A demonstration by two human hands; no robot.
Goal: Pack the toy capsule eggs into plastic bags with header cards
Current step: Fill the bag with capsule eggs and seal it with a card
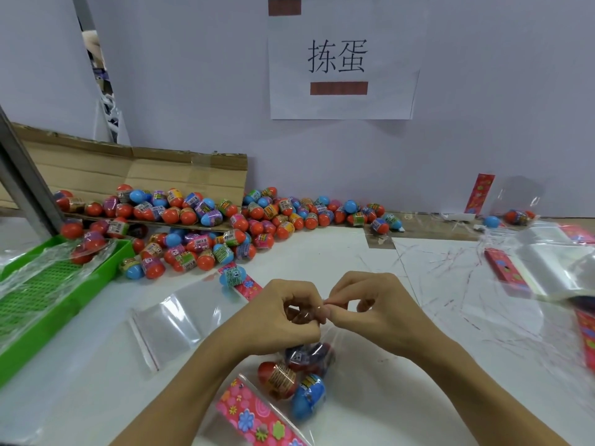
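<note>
1. Head view, nearest: a filled plastic bag [302, 381] holds three capsule eggs and a pink header card [254, 416].
2. Left hand [283, 320] and right hand [376, 312] meet fingertip to fingertip, pinching the bag's top.
3. Beyond lie an empty bag [180, 320], then the loose egg pile [225, 220].

Egg pile [225, 220] behind hands [325, 312]; tray [38, 320] left.

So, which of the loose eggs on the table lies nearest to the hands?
The blue egg with the green label, lying alone on a pink card just beyond the left hand. The other loose eggs lie farther back in the pile.
</note>
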